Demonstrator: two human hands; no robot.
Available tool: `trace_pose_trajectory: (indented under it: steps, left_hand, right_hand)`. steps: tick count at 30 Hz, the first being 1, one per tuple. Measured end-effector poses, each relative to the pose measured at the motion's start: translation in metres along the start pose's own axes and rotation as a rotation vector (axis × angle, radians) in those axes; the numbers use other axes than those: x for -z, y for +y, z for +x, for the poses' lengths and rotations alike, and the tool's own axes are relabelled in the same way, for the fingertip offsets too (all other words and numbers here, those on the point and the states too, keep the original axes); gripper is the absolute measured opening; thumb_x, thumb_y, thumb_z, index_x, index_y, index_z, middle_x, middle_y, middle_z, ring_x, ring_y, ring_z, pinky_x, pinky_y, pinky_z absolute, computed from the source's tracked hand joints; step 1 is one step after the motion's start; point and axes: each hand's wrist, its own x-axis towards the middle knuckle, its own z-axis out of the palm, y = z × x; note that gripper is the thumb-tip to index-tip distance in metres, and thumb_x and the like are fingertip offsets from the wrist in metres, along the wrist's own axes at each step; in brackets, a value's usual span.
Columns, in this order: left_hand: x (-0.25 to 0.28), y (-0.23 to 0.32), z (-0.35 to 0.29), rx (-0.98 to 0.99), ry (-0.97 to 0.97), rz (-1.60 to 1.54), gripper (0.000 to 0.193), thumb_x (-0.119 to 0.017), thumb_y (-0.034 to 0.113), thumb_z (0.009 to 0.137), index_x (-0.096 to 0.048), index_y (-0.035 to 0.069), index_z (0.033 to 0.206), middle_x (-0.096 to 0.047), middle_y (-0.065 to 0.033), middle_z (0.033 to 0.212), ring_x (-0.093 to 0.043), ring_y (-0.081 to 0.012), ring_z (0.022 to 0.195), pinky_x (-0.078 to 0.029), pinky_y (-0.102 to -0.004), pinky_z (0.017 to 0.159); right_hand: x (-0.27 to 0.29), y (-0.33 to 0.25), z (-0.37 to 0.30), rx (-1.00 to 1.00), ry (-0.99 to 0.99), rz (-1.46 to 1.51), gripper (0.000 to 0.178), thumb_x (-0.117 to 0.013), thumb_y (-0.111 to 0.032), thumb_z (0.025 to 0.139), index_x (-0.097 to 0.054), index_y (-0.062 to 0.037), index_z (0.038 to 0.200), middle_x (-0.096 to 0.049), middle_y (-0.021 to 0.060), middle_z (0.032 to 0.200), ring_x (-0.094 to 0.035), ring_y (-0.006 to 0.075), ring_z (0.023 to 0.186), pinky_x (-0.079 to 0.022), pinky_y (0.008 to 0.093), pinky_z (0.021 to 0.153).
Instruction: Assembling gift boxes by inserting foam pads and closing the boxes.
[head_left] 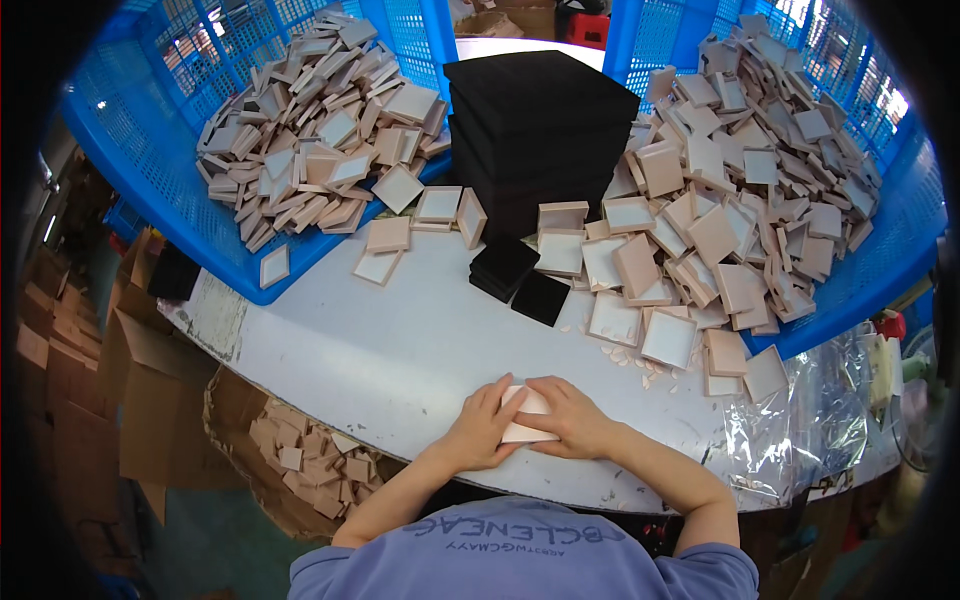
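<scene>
Close to the table's front edge, a small square box piece [530,408], pale pink with a whitish face, lies between my hands. My left hand [484,424] grips its left side, fingers bent and thumb across its top. On the other side my right hand [576,418] is closed on the same piece, its thumb and fingers pressing on it. Farther off on the table are small black square pads [504,264], some stacked, and one flat black pad [541,299]. Behind them rises a tall stack of large black sheets [540,130].
Blue plastic baskets stand at the far left [135,140] and far right [868,290], heaped with pale square box pieces [320,120] that spill onto the white table [350,350]. Clear plastic bags [800,420] lie at right. A cardboard box [228,425] with more pieces sits below left.
</scene>
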Motion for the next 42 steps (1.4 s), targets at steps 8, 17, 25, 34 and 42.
trace_pose_trajectory:
  steps: [8, 17, 25, 34, 42]
  left_hand:
    - [0.021, 0.004, 0.009, 0.127, -0.265, 0.223, 0.087, -0.063, 0.049, 0.074, -0.026, 0.007, 0.141, -0.018, -0.0233, 0.145, -0.012, -0.0465, 0.133, -0.014, -0.054, 0.105]
    - [0.084, -0.154, 0.075, 0.559, 0.348, 0.392, 0.068, -0.059, 0.037, 0.083, -0.03, 0.007, 0.138, -0.029, -0.0255, 0.139, -0.019, -0.0398, 0.133, -0.02, -0.0539, 0.102]
    - [0.078, -0.197, 0.046, 0.642, 0.415, 0.423, 0.035, -0.06, 0.023, 0.081, -0.052, 0.001, 0.106, -0.049, -0.0216, 0.115, -0.042, -0.038, 0.11, -0.034, -0.0485, 0.088]
    - [0.035, -0.077, 0.015, 0.195, 0.463, -0.192, 0.011, -0.064, 0.004, 0.076, -0.053, 0.003, 0.08, -0.052, -0.0174, 0.115, -0.048, -0.0341, 0.106, -0.039, -0.0381, 0.089]
    - [-0.002, 0.012, 0.006, 0.017, 0.116, -0.098, 0.019, -0.069, 0.018, 0.076, -0.053, 0.007, 0.078, -0.033, -0.0242, 0.135, -0.03, -0.0437, 0.126, -0.029, -0.0523, 0.096]
  right_hand:
    - [-0.005, -0.006, -0.004, -0.12, -0.138, -0.169, 0.067, -0.065, -0.049, 0.071, -0.047, -0.0225, 0.129, -0.034, 0.0246, 0.135, -0.029, 0.0384, 0.127, -0.021, 0.0566, 0.104]
    - [0.0, -0.006, -0.003, -0.149, -0.236, -0.177, 0.068, -0.063, -0.051, 0.076, -0.041, -0.026, 0.135, -0.029, 0.0255, 0.138, -0.024, 0.0401, 0.13, -0.017, 0.0566, 0.106]
    - [0.01, 0.017, 0.015, -0.238, 0.212, 0.02, 0.06, -0.066, -0.034, 0.076, -0.047, -0.0065, 0.126, -0.044, 0.0177, 0.129, -0.038, 0.0317, 0.122, -0.027, 0.0495, 0.101]
    - [0.018, 0.095, 0.072, -0.45, 0.201, -0.381, 0.034, -0.067, -0.024, 0.074, -0.062, -0.0036, 0.101, -0.059, 0.0105, 0.105, -0.053, 0.0269, 0.1, -0.04, 0.0404, 0.083]
    - [0.018, 0.101, 0.071, -0.462, 0.346, -0.234, 0.019, -0.06, -0.02, 0.079, -0.065, -0.0024, 0.083, -0.063, 0.0148, 0.08, -0.061, 0.0309, 0.074, -0.047, 0.0411, 0.066]
